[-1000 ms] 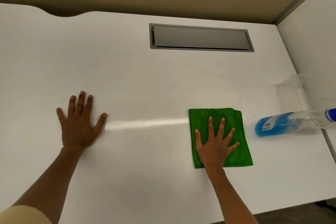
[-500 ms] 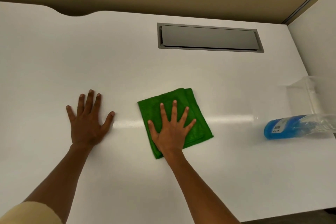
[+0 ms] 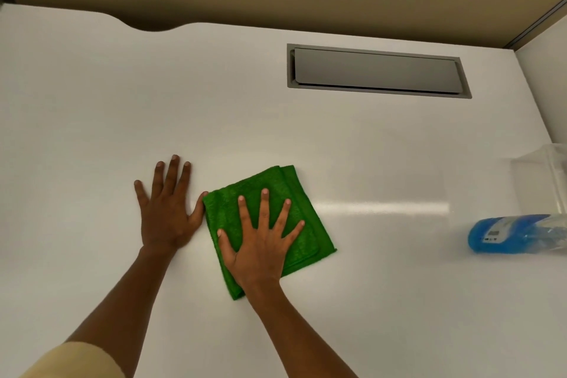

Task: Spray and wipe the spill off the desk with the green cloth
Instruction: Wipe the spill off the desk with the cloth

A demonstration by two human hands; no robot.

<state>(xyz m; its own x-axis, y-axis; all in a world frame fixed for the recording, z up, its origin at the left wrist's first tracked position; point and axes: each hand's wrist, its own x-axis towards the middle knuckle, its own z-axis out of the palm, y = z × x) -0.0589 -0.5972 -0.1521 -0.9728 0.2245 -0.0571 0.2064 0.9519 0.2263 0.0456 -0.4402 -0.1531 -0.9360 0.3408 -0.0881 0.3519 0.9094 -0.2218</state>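
Note:
A folded green cloth (image 3: 285,190) lies on the white desk (image 3: 122,101), turned a little askew. My right hand (image 3: 260,242) presses flat on it with fingers spread. My left hand (image 3: 167,209) rests flat on the bare desk just left of the cloth, its thumb touching the cloth's left corner. A spray bottle with blue liquid (image 3: 509,235) lies on its side at the right edge of view, apart from both hands. A faint glossy streak (image 3: 383,209) runs across the desk right of the cloth. No distinct spill shows.
A grey cable hatch (image 3: 377,70) is set into the desk at the back right. A clear plastic container (image 3: 543,181) stands behind the bottle at the far right. A white side panel (image 3: 549,77) bounds the desk on the right.
My right hand has slid the cloth leftward across the desk, from near the bottle to beside my left hand. The left hand has stayed flat in place.

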